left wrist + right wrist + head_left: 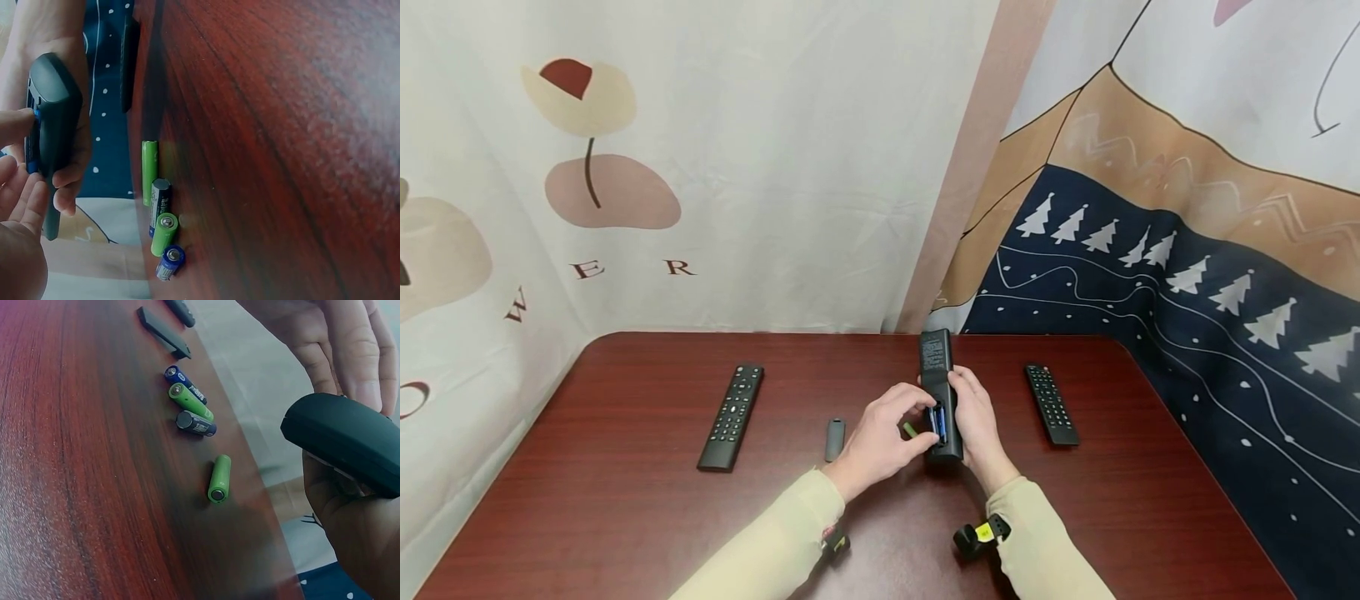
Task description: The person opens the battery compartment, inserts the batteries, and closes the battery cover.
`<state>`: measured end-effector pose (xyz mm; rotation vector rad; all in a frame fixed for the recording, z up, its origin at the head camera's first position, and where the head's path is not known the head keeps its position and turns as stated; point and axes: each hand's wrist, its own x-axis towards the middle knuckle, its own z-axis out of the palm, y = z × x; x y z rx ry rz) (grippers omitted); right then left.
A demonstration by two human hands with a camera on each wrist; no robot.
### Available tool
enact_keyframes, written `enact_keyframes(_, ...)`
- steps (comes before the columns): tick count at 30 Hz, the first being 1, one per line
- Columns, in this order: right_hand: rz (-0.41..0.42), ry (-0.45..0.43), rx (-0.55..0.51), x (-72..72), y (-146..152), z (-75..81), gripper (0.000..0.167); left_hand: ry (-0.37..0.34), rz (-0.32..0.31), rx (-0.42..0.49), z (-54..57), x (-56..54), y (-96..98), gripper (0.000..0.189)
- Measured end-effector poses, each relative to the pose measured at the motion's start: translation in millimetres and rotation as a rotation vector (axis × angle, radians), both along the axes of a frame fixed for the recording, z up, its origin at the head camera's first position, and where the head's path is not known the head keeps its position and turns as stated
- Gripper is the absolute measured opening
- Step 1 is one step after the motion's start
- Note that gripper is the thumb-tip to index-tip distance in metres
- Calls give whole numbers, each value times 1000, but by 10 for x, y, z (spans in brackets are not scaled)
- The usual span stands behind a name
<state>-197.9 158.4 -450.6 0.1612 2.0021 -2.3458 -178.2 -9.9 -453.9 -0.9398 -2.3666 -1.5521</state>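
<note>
My right fingers [967,385] have the remote [936,380], left fingers [917,397] pinching a blue battery [940,423] in its bay; cover's [835,440] still off tho.

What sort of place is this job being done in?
Probably a makeshift indoor work corner: a reddish-brown table stands before what look like cloth hangings, a white hanging with lettering and a navy-and-tan hanging with white trees.

The worktop [625,517] is showing grained wood with a glossy sheen. Above it, the held remote [940,387] is looking like smooth, matt plastic. On the worktop, batteries [164,236] are showing smooth wraps and metal ends. Behind the worktop, drapes [775,167] are looking like matt cloth.
</note>
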Motion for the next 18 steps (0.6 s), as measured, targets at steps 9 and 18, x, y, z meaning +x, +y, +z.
enact_keyframes(9,-13,-8,-27,0,6,0,36,-4,-9,0,-30,-7,17,38)
enact_keyframes(18,-5,-12,-4,6,4,9,38,47,14,-20,-9,-24,46,37)
